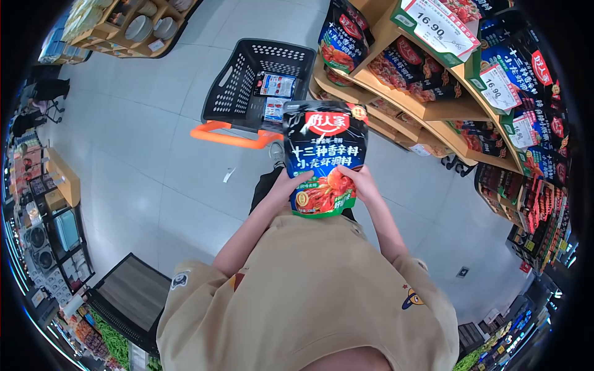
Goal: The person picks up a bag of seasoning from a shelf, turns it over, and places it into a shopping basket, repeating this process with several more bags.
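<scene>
A black seasoning pouch (328,148) with a red logo, white Chinese lettering and a crayfish picture is held upright in front of my body. My left hand (292,184) grips its lower left side, thumb lying on the front. On the opposite side my right hand (359,182) grips the pouch with its thumb across the crayfish picture. The other fingers of both hands are hidden behind it. Just beyond the pouch, a black shopping basket (226,93) with an orange handle (229,135) stands on the floor. Inside lie blue-and-white packs (276,85).
To the right, a wooden shelf unit (445,111) carries several similar pouches and price cards (436,28) reading 16.90. Wooden shelving with bowls (139,28) stands at the upper left. A dark rack (133,297) is at the lower left, and a paper scrap (229,175) lies on the floor.
</scene>
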A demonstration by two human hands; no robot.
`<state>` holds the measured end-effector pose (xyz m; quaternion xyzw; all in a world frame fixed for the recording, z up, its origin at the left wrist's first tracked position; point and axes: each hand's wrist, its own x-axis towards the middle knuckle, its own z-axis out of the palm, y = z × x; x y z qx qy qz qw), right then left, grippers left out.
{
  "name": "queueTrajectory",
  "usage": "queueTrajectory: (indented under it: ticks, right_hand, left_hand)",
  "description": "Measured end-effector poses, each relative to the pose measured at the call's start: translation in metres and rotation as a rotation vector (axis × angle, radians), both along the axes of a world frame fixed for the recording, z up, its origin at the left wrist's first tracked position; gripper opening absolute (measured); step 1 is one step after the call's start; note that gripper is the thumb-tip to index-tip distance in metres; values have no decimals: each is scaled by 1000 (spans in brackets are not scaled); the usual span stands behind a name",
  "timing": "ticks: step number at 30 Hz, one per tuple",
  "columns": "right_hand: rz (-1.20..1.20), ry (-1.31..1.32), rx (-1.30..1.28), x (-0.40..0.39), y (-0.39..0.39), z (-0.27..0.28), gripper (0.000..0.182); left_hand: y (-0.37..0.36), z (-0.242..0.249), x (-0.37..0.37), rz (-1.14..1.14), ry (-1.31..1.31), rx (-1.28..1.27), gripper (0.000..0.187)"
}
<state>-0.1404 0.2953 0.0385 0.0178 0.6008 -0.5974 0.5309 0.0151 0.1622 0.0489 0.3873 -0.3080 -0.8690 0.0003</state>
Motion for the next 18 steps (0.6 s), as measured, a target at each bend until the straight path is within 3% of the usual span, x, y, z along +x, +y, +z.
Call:
queueTrajectory:
  ticks: [6, 9, 12, 18]
  right_hand:
    - [206, -10, -17, -6, -55, 4, 21]
    - [209, 102, 12, -6, -85, -9, 20]
    - [197, 46, -47, -4, -120, 14, 23]
    - [214, -16, -44, -3, -178, 12, 24]
  left_hand:
    - [-19, -13, 13, 308, 41, 23, 37]
    - [-52, -12, 11, 319, 62, -79, 38]
    - [-89, -22, 13, 241, 64, -140, 39]
    - [-138, -26, 17, 337, 79, -257, 35]
